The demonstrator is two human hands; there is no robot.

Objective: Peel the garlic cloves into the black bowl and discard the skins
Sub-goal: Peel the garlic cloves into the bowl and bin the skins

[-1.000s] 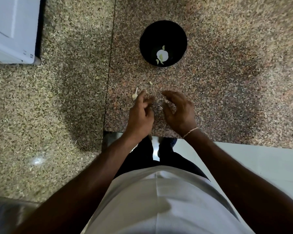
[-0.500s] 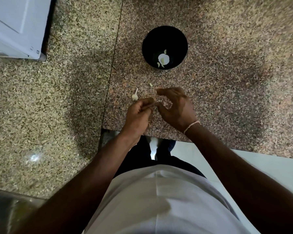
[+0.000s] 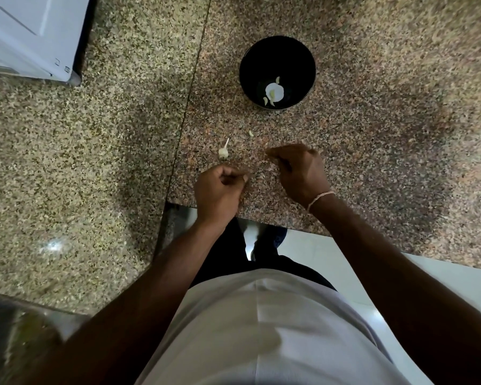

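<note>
Black bowl (image 3: 278,55), on the granite counter (image 3: 372,134) beyond my hands: held pale garlic pieces (image 3: 274,91). Garlic stem piece (image 3: 223,152) lay just past my left hand (image 3: 218,191). Left hand and right hand (image 3: 299,169): fingers curled together; whatever they pinched was hidden, so grip untold.

Both forearms reach forward from the body over the near edge of the counter (image 3: 372,134). The left hand (image 3: 218,190) is curled, fingertips drawn to the thumb; whether they pinch anything cannot be made out. The right hand (image 3: 297,170), just beside it, is curled likewise, knuckles up, a thread band (image 3: 318,198) at its wrist.
</note>
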